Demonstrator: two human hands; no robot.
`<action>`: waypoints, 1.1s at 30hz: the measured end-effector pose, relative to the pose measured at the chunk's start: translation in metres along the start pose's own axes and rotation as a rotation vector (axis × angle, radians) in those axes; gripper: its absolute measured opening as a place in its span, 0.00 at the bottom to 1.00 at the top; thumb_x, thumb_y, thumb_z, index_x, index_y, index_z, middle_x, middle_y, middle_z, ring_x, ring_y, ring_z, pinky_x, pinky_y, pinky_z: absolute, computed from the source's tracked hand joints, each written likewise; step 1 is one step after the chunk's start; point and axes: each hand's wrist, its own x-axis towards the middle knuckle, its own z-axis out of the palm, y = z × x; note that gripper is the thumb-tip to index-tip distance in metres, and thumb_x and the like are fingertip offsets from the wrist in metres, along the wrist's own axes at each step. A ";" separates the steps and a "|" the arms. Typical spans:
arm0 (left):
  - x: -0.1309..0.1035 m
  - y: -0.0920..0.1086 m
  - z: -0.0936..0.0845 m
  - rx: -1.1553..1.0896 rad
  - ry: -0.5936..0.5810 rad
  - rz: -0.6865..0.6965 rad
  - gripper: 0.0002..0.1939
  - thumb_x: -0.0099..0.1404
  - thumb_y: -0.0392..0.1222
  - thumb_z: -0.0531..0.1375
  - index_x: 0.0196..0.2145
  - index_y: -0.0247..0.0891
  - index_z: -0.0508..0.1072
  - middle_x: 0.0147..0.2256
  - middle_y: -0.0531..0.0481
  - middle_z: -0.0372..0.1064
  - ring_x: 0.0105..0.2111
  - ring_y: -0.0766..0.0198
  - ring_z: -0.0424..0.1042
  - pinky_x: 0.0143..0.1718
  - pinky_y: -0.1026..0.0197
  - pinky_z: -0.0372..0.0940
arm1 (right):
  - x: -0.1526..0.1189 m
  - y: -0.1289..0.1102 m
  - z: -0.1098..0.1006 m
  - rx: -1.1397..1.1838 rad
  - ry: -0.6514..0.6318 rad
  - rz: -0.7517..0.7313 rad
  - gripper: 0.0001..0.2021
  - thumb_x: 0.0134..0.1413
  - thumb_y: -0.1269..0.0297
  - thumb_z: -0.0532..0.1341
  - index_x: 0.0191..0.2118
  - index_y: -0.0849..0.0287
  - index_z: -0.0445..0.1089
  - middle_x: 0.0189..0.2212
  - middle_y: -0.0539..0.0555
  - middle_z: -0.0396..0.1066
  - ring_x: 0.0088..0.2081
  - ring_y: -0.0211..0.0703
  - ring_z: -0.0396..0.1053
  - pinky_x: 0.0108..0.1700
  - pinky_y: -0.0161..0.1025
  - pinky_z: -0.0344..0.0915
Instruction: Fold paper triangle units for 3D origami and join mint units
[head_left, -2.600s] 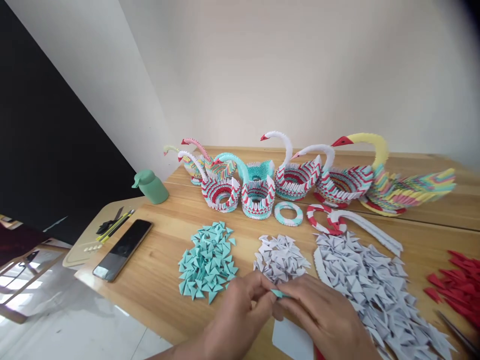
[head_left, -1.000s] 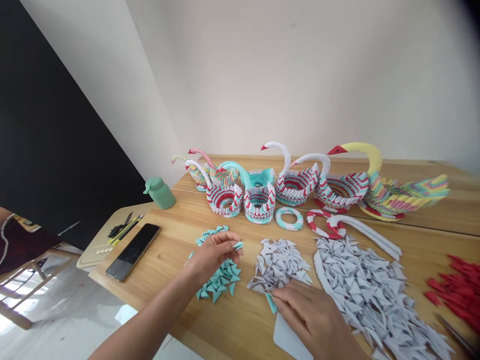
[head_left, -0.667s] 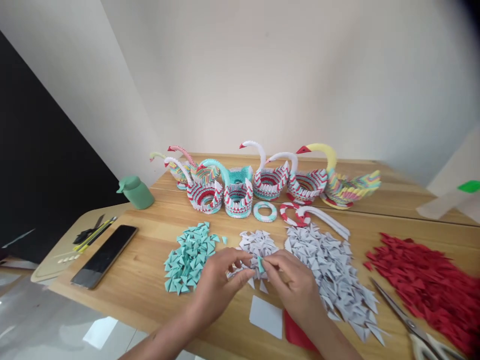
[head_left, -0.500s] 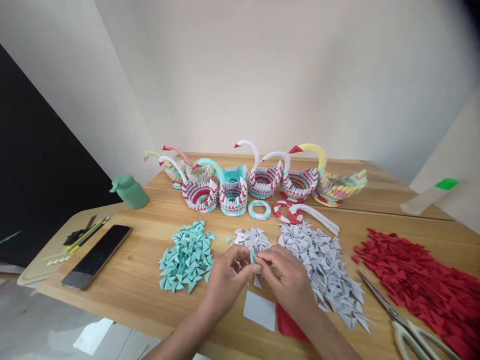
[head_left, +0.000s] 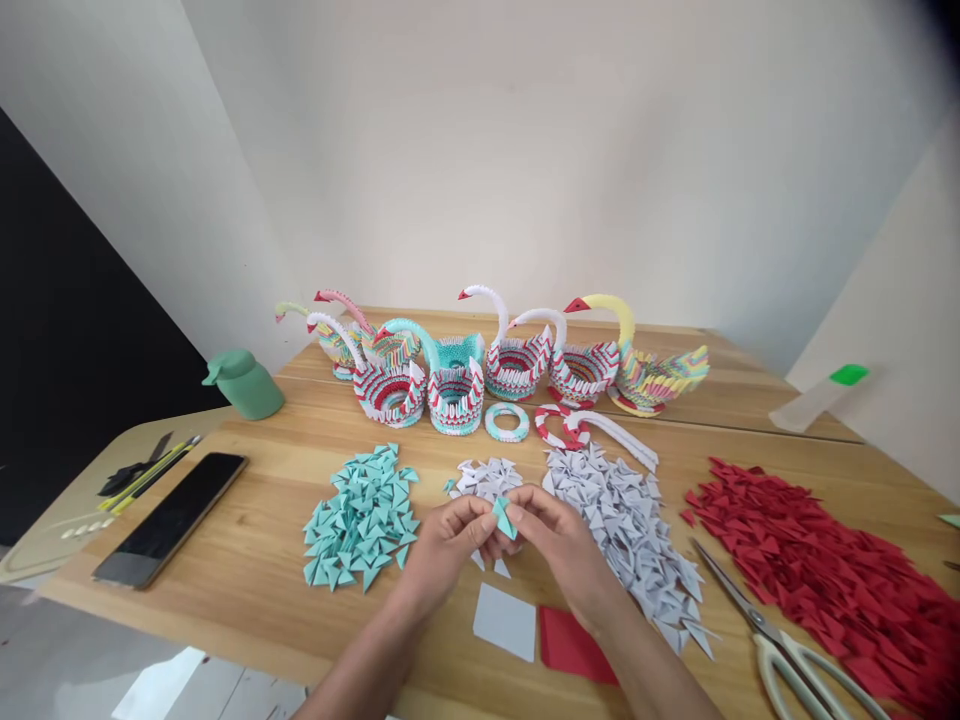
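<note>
A small folded piece of teal paper (head_left: 504,517) is pinched between the fingertips of both my hands, above the front of a small pile of white folded paper pieces (head_left: 487,478). My left hand (head_left: 452,540) grips its left side, fingers closed. On the other side, my right hand (head_left: 551,530) holds it between thumb and fingers. Left of my hands lies a heap of teal folded triangles (head_left: 361,520); a larger white heap (head_left: 626,530) is to the right. Below my hands, a white paper sheet (head_left: 505,622) lies beside red paper (head_left: 574,645).
Several paper swans (head_left: 456,395) stand along the back, with a teal-and-white ring (head_left: 507,422) and a red-and-white ring (head_left: 555,428) before them. Scissors (head_left: 765,625) lie by the red heap (head_left: 817,560). A phone (head_left: 172,518) and green container (head_left: 244,385) are at left.
The teal piece has turned in my fingers and now shows a wider, diamond-like face. My hands stay together around it, and the whole view has shifted slightly.
</note>
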 end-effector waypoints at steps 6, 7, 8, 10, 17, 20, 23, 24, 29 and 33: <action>0.001 -0.002 -0.002 0.079 0.009 0.012 0.20 0.55 0.56 0.64 0.26 0.33 0.71 0.21 0.52 0.69 0.22 0.68 0.66 0.27 0.65 0.60 | 0.000 0.002 -0.003 -0.104 0.018 -0.068 0.11 0.54 0.58 0.62 0.39 0.59 0.72 0.28 0.50 0.69 0.31 0.40 0.67 0.33 0.36 0.66; 0.001 -0.002 -0.003 0.063 0.006 0.008 0.20 0.55 0.56 0.64 0.26 0.33 0.70 0.21 0.52 0.70 0.22 0.68 0.66 0.27 0.65 0.61 | 0.000 0.002 -0.004 -0.112 0.010 -0.074 0.10 0.54 0.59 0.61 0.38 0.59 0.73 0.27 0.50 0.70 0.30 0.39 0.67 0.33 0.36 0.66; 0.001 -0.003 -0.003 0.040 0.003 0.001 0.19 0.56 0.55 0.64 0.27 0.33 0.70 0.21 0.52 0.70 0.22 0.68 0.67 0.27 0.65 0.61 | 0.000 0.002 -0.004 -0.120 0.009 -0.080 0.09 0.55 0.60 0.60 0.38 0.59 0.73 0.26 0.50 0.70 0.29 0.39 0.67 0.33 0.36 0.65; 0.002 -0.003 -0.003 -0.019 -0.002 -0.018 0.19 0.55 0.54 0.65 0.29 0.34 0.69 0.21 0.52 0.70 0.22 0.67 0.68 0.26 0.65 0.62 | 0.000 0.002 -0.004 -0.144 0.016 -0.090 0.08 0.55 0.62 0.60 0.37 0.59 0.73 0.25 0.49 0.69 0.28 0.39 0.66 0.32 0.35 0.64; 0.010 0.015 -0.003 -0.043 0.013 0.003 0.23 0.49 0.51 0.70 0.37 0.35 0.70 0.24 0.54 0.70 0.23 0.68 0.69 0.27 0.65 0.62 | 0.001 0.006 -0.005 -0.154 0.071 -0.076 0.08 0.54 0.60 0.61 0.36 0.58 0.72 0.26 0.49 0.69 0.29 0.38 0.66 0.31 0.34 0.64; 0.017 0.021 -0.002 -0.039 -0.026 0.038 0.22 0.51 0.49 0.69 0.40 0.35 0.71 0.24 0.55 0.68 0.23 0.70 0.66 0.27 0.66 0.61 | 0.005 0.008 -0.009 -0.090 0.118 -0.093 0.10 0.52 0.57 0.62 0.35 0.59 0.72 0.23 0.48 0.67 0.26 0.38 0.65 0.30 0.35 0.64; 0.026 0.016 -0.002 -0.106 -0.091 0.001 0.21 0.54 0.48 0.68 0.42 0.36 0.71 0.25 0.56 0.66 0.21 0.72 0.64 0.24 0.67 0.57 | 0.007 0.008 -0.010 -0.053 0.149 -0.110 0.10 0.51 0.58 0.62 0.36 0.59 0.72 0.21 0.47 0.67 0.25 0.38 0.66 0.30 0.35 0.64; 0.028 0.013 -0.002 -0.139 -0.111 -0.024 0.21 0.54 0.48 0.68 0.42 0.36 0.71 0.25 0.56 0.65 0.20 0.72 0.63 0.23 0.67 0.56 | 0.007 0.007 -0.010 -0.051 0.139 -0.111 0.10 0.51 0.59 0.62 0.37 0.58 0.72 0.21 0.47 0.68 0.25 0.38 0.67 0.30 0.35 0.65; 0.031 -0.003 -0.006 -0.091 -0.112 -0.016 0.22 0.55 0.49 0.67 0.44 0.35 0.69 0.24 0.57 0.64 0.20 0.72 0.62 0.24 0.67 0.57 | 0.004 0.006 -0.007 -0.204 0.116 -0.118 0.08 0.55 0.63 0.58 0.37 0.59 0.72 0.22 0.49 0.72 0.26 0.40 0.69 0.31 0.35 0.65; 0.026 -0.005 -0.006 0.128 -0.047 0.093 0.17 0.55 0.44 0.66 0.41 0.35 0.70 0.28 0.53 0.67 0.27 0.67 0.67 0.31 0.64 0.62 | 0.004 0.007 -0.006 -0.437 0.282 -0.234 0.07 0.52 0.66 0.58 0.34 0.58 0.74 0.29 0.52 0.75 0.30 0.42 0.71 0.32 0.35 0.66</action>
